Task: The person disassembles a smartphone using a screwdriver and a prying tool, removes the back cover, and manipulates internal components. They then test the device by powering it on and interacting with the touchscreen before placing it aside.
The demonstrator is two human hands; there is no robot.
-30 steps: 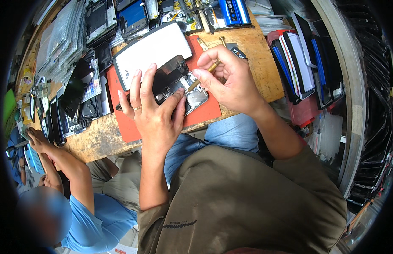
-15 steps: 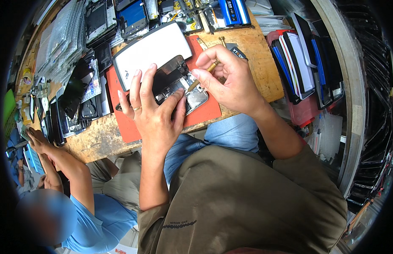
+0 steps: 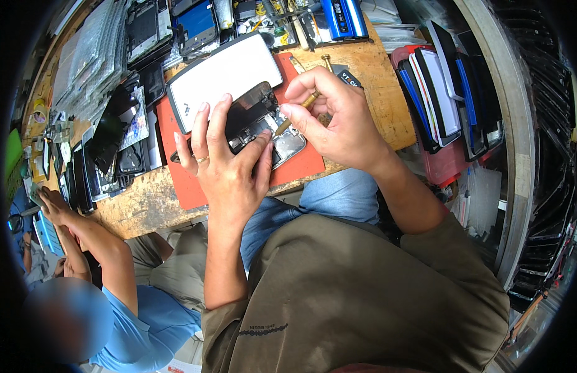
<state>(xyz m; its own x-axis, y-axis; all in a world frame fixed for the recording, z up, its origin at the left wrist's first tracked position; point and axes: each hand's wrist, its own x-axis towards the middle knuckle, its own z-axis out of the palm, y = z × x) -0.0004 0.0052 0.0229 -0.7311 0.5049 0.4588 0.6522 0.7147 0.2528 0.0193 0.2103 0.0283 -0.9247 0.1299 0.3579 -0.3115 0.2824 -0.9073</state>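
Note:
My left hand (image 3: 229,161) steadies an opened phone (image 3: 287,147), thumb and index finger pressed on it, other fingers spread. My right hand (image 3: 335,121) is closed on a thin brass screwdriver (image 3: 286,122), its tip down at the phone's inner components beside my left index finger. A dark glossy panel (image 3: 242,109) lies along the phone's upper side, partly hidden by my left fingers. Under these is a red mat (image 3: 186,189), and just behind is a white pad with a dark border (image 3: 226,68).
Stacked phone parts (image 3: 139,37), bubble-wrap sleeves (image 3: 83,68), tools (image 3: 299,28) and a blue device (image 3: 338,18) crowd the wooden bench (image 3: 388,105). At right, cases (image 3: 441,93) stand in a red container (image 3: 441,165). A co-worker (image 3: 145,323) in blue sits at my left.
My right fingers have shifted very slightly on the screwdriver, whose tip stays at the same spot. My left hand and the phone look unmoved.

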